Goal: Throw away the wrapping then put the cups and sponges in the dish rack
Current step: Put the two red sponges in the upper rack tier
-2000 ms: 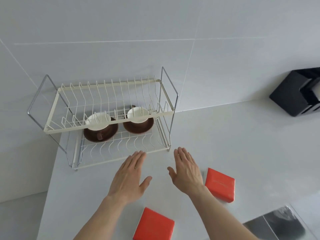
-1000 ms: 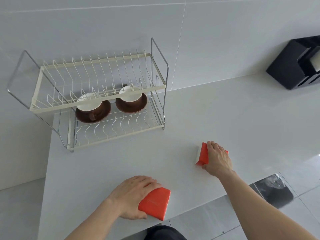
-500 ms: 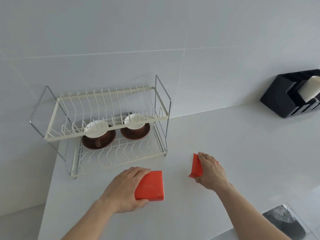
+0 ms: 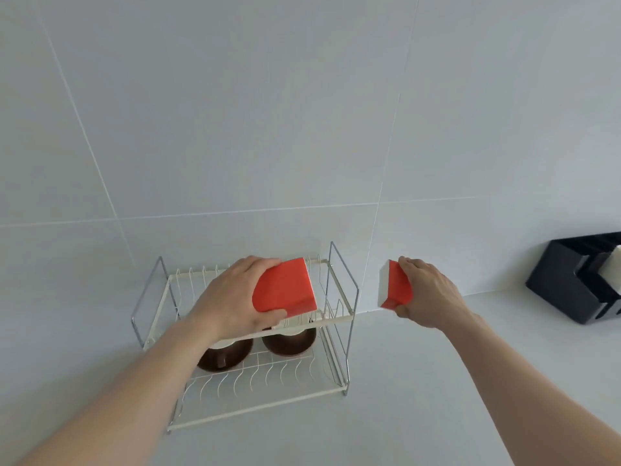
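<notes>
A two-tier wire dish rack [image 4: 339, 319] stands against the tiled wall. On its lower tier sit two brown cups with white insides, one at the left [image 4: 225, 358] and one at the right [image 4: 289, 341], both partly hidden by my left arm. My left hand [image 4: 232, 297] grips an orange sponge [image 4: 285, 290] and holds it tilted over the right part of the rack's upper tier. My right hand [image 4: 426, 290] grips a second orange sponge [image 4: 395, 285] on edge, in the air just right of the rack.
A black holder [image 4: 568, 290] with something white in it stands against the wall at the far right. The white counter [image 4: 403, 398] runs from the rack toward me and to the right.
Both hands have lifted their sponges off the counter and carried them up and forward. The left sponge is now over the rack's upper tier, the right one beside the rack.
</notes>
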{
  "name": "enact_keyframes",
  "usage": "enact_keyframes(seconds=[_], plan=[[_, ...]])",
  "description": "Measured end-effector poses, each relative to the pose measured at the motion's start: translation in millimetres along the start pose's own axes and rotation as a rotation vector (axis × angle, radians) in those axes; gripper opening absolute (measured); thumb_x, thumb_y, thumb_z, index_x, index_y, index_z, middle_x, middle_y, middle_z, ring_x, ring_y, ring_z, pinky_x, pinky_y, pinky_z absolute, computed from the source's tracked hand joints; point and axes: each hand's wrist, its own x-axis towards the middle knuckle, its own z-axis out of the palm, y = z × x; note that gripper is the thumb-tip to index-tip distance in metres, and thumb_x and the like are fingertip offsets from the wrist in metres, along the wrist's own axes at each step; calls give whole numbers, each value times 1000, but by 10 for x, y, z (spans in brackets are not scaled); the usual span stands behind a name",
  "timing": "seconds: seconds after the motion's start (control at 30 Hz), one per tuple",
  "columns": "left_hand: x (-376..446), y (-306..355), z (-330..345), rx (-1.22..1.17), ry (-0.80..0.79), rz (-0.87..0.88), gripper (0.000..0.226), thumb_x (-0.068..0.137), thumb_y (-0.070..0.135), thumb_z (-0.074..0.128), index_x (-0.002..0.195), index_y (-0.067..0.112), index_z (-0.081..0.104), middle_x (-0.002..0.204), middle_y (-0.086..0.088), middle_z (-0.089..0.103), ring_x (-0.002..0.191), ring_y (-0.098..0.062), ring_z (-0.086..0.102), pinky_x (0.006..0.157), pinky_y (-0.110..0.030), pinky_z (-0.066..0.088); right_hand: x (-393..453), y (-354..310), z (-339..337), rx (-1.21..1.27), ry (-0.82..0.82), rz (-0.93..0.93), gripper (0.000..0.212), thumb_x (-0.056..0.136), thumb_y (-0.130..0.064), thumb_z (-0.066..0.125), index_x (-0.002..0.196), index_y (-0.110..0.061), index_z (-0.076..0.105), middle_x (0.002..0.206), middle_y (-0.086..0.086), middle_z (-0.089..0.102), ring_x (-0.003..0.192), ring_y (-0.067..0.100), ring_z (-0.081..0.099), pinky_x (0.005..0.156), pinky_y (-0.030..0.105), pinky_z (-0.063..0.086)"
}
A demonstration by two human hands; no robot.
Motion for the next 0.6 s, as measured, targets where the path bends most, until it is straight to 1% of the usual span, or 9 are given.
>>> enact_keyframes(seconds=[0.13, 0.27, 0.43, 0.53, 0.6], plan=[[162, -169, -383, 31, 73, -26, 89, 65, 67, 70, 141, 38, 32, 135, 15, 44, 117, -9, 47, 96, -35, 47, 282, -339, -346, -16, 80, -87, 97, 68, -32, 81, 147, -16, 29, 147, -1, 42, 132, 25, 40, 97, 43, 47], [219, -408, -610, 47, 94, -75, 88, 64, 65, 72, 139, 40, 32, 136, 17, 44, 120, -10, 46, 96, -38, 48, 509, -761, -456, -4, 112, -199, 95, 66, -33, 83, 145, -16, 32, 145, 0, 45, 131, 25, 42, 98, 43, 47], [175, -687, -669, 61, 73, -124, 83, 64, 56, 75, 135, 42, 34, 133, 17, 44, 119, -9, 45, 95, -34, 46, 702, -1232, -250, -2, 58, -301, 94, 65, -33, 83, 143, -17, 34, 140, -1, 48, 126, 24, 45, 96, 43, 49], [114, -865, -597, 67, 39, -172, 79, 64, 54, 74, 132, 43, 34, 129, 19, 45, 116, -9, 45, 92, -32, 45, 786, -1448, -54, -3, 18, -341, 96, 64, -32, 84, 144, -17, 33, 140, -1, 48, 125, 25, 45, 95, 43, 49], [77, -978, -517, 68, 5, -201, 78, 64, 54, 73, 131, 43, 35, 127, 19, 45, 116, -9, 45, 93, -32, 44, 831, -1553, 92, -7, -16, -366, 96, 64, -33, 84, 144, -16, 33, 140, 0, 48, 125, 26, 46, 96, 43, 48]])
